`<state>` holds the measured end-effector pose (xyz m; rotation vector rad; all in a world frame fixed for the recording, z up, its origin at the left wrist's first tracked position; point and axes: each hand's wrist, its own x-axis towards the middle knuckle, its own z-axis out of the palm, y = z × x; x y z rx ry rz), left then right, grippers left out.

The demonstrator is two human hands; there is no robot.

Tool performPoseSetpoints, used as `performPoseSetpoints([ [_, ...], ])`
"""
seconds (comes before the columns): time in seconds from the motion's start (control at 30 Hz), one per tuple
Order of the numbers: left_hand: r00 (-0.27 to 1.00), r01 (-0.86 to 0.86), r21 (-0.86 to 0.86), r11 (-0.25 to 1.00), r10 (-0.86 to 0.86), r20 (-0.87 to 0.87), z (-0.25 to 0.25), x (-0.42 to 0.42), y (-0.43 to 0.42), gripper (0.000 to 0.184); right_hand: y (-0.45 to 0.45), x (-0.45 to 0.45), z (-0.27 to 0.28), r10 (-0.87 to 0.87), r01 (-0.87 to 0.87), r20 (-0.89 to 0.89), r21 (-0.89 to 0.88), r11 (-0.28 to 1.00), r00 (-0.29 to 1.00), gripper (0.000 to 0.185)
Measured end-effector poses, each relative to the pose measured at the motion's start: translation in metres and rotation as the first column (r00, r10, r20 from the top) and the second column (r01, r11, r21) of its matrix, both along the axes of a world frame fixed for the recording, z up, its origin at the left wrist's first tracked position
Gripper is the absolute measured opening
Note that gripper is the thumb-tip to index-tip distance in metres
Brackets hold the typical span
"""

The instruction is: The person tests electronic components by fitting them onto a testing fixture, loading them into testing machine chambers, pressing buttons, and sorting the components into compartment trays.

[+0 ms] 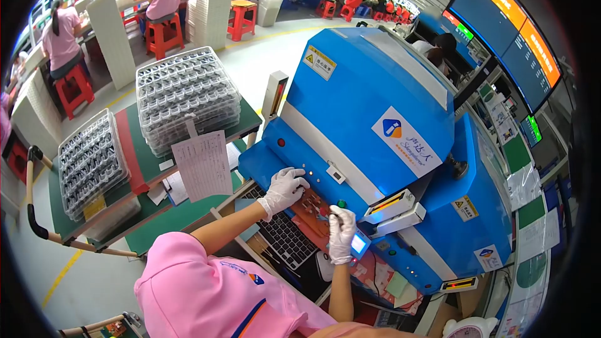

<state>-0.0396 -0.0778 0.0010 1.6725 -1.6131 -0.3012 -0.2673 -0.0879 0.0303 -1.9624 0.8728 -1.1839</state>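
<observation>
My left hand (285, 191), in a white glove, rests at the front ledge of the blue machine (369, 100), beside a row of small buttons. Its fingers are bent and slightly apart, with nothing visible in them. My right hand (342, 235), also gloved, is raised just below a green button (341, 203) and left of a small lit screen (359, 243). Its fingers are curled together; whatever they may hold is hidden. Between and below the hands lie a black keyboard (285, 238) and a reddish surface with small pieces (311, 213). A computer mouse (325, 266) sits near my right wrist.
On the left, a green cart (141, 144) carries stacked clear trays (188, 97) of dark parts and a handwritten sheet (203, 166). A second blue machine (463, 206) stands right. Monitors (507, 25) hang above. People sit on red stools (164, 36) behind.
</observation>
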Motion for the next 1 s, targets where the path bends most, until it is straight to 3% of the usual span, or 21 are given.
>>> performPoseSetpoints([
  [0.1,1.000,-0.005,0.015,1.000,0.005,0.001,0.002,-0.004,-0.001,0.018,-0.008,-0.018,-0.009,-0.150,0.140,0.161,0.075,0.987,0.975,0.022],
  [0.17,1.000,-0.001,0.028,1.000,0.001,0.002,0.000,-0.007,-0.001,0.018,-0.013,-0.022,-0.026,-0.171,0.139,0.225,0.151,0.979,0.959,0.022],
  [0.23,0.998,-0.036,-0.069,0.997,0.039,0.056,-0.004,-0.009,-0.001,0.019,-0.015,-0.023,-0.036,-0.195,0.101,0.332,0.280,0.955,0.923,0.023],
  [0.4,0.991,-0.110,-0.201,0.973,0.122,0.051,-0.003,-0.020,0.002,0.024,-0.011,-0.016,-0.031,-0.205,0.141,0.284,0.231,0.963,0.937,0.023],
  [0.53,0.983,-0.127,-0.162,0.979,0.147,0.114,-0.010,-0.024,-0.006,0.030,-0.007,-0.017,-0.029,-0.249,0.200,0.260,0.199,0.959,0.933,0.023],
  [1.0,0.989,-0.143,-0.089,0.986,0.145,0.021,-0.012,-0.027,-0.005,0.026,-0.006,-0.018,-0.038,-0.278,0.280,0.141,0.002,0.960,0.950,0.025],
])
